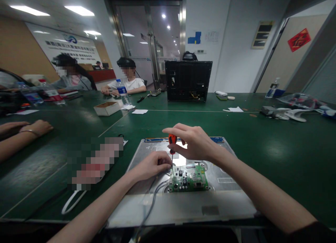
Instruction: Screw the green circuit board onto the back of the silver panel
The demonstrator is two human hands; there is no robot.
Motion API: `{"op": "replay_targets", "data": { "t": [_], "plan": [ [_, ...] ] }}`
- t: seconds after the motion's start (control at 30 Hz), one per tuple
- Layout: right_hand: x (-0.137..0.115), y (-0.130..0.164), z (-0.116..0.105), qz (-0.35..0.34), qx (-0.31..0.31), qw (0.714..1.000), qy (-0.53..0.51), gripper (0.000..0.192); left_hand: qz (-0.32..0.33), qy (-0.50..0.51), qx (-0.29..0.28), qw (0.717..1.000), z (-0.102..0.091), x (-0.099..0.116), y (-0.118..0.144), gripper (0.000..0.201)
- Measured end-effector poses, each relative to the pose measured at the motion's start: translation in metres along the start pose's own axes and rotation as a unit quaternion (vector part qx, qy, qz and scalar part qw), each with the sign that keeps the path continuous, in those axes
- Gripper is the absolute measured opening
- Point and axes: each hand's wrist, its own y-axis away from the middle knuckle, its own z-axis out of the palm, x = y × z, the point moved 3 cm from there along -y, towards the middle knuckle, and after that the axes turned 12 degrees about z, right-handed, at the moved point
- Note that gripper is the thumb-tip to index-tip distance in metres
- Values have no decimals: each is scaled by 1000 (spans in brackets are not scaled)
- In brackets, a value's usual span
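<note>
Head view: an orange-handled screwdriver [172, 145] was held upright in the right hand [195, 143], fingers closed round the handle, tip set at the left edge of a green circuit board [189, 180]. The board was seen mounted on a grey metal monitor back panel [223, 197] lying flat on the green table [275, 138]. The left hand [152, 166] was pinched at the shaft's tip; what it pinched could not be told. Grey cables [154, 194] were noted beside the board.
</note>
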Motion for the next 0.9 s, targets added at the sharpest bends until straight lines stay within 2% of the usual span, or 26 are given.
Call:
{"op": "replay_targets", "data": {
  "t": [0.17, 0.5, 0.77, 0.9],
  "plan": [
    [-3, 1, -1, -2, 1, 1000, -11, 47, -2, 9, -4, 1000, 0, 0, 1, 12],
    [2, -2, 3, 3, 13, 1000, 18, 28, -1, -13, -7, 1000, 0, -3, 1, 12],
    [-1, 1, -1, -3, 6, 1000, -14, 42, -3, 6, -4, 1000, 1, -3, 1, 12],
    [-2, 1, -1, 5, 5, 1000, -12, 40, -7, 3, -7, 1000, 1, -4, 1, 12]
  ]
}}
